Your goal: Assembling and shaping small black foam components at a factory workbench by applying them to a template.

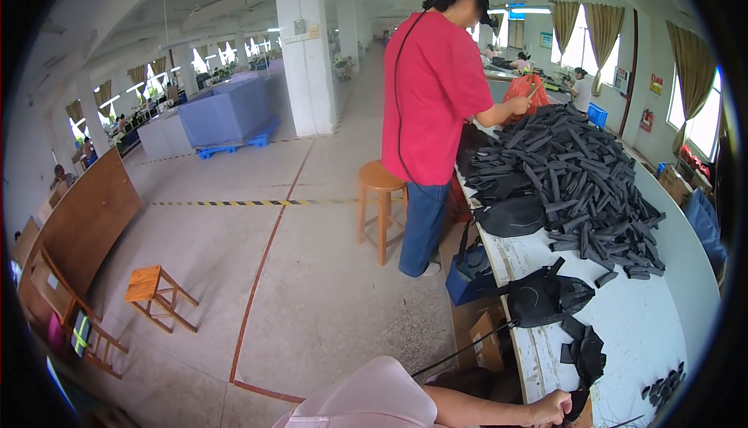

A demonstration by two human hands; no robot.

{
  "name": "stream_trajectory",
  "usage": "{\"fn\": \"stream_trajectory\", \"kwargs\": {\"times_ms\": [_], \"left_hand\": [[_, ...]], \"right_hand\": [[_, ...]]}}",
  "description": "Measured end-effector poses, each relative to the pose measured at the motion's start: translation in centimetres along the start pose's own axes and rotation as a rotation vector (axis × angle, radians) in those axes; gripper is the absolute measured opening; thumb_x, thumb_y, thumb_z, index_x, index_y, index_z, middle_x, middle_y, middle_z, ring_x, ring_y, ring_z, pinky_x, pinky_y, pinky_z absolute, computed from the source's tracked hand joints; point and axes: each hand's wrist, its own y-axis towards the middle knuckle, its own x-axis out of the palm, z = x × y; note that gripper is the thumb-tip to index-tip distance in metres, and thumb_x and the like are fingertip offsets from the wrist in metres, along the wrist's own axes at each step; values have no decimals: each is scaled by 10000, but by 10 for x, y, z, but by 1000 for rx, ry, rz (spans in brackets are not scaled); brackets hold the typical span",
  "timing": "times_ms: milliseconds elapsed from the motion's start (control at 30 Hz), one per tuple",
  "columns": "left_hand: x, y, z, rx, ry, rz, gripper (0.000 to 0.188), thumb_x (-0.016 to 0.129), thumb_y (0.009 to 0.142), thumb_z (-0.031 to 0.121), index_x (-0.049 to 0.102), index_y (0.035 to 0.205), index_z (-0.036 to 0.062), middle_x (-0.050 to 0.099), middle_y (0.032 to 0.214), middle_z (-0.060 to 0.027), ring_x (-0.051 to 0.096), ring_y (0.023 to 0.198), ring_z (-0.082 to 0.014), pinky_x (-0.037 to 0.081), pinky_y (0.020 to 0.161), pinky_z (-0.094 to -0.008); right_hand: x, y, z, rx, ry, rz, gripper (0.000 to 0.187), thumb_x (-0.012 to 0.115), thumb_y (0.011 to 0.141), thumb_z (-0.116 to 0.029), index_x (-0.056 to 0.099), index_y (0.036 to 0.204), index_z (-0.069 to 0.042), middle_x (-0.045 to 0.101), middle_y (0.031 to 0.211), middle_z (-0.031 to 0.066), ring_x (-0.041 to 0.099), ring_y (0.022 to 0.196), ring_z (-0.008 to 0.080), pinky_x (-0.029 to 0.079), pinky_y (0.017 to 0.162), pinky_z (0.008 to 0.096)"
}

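Note:
My left hand [552, 408] is at the lower edge, over the near end of the white worktable [631, 311]. Its forearm reaches in from a pale pink sleeve. The fingers are closed on a black fabric piece [576, 405], partly cut off by the picture's edge. Just beyond lies a crumpled black strip of fabric [586, 350]. Farther up the table sits a black bag-like item [545, 297]. My right hand is out of view.
A person [436, 93] in a red shirt stands at the table by a large heap of dark grey strips [576, 171], hands near a red plastic bag [523, 93]. A round stool [380, 178] stands behind them. Small dark pieces [665, 385] lie at the right; a carton [489, 340] is below.

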Motion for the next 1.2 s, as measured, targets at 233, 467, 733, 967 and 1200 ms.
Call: {"fn": "stream_trajectory", "kwargs": {"times_ms": [233, 467, 733, 967, 1200], "left_hand": [[-3, -1, 7, -235, -358, -374, 321, 613, 517, -35, 570, 835, -30, 554, 638, -75, 530, 558, -155, 403, 420, -289], [2, -2, 2, -110, 53, 109, 118, 590, 556, 66, 606, 670, 42, 584, 577, -70, 572, 540, -189, 457, 517, -321], [-4, 4, 5, -92, -91, 21, 163, 565, 584, -20, 506, 734, -2, 558, 662, -105, 542, 586, -199, 440, 523, -324], [-16, 11, -10, -447, -524, -304, 316, 520, 584, -93, 425, 867, 12, 516, 740, -77, 425, 414, -88, 256, 278, -226], [-23, -2, 31, -454, -646, -429, 169, 588, 560, 12, 593, 726, -16, 609, 674, -99, 581, 617, -167, 474, 575, -311]], "right_hand": [[0, 0, 38, 343, 365, -165, 140, 615, 727, -96, 616, 731, 45, 598, 639, 95, 567, 546, 198, 463, 493, 317], [20, 27, 70, 3, 1154, -686, 148, 596, 761, -96, 580, 854, 18, 585, 825, 93, 565, 759, 206, 472, 644, 330], [37, 32, 82, -500, 1394, -952, 203, 522, 827, -85, 518, 1009, 5, 566, 930, 130, 550, 832, 226, 471, 745, 366], [6, 9, 14, 746, 1334, -526, 321, 528, 827, -137, 471, 1095, 30, 541, 1032, 160, 545, 909, 274, 462, 782, 413], [-20, 18, -22, 620, 1274, -584, 377, 556, 819, -182, 458, 1103, 46, 521, 1052, 186, 544, 889, 295, 479, 743, 429]]}}
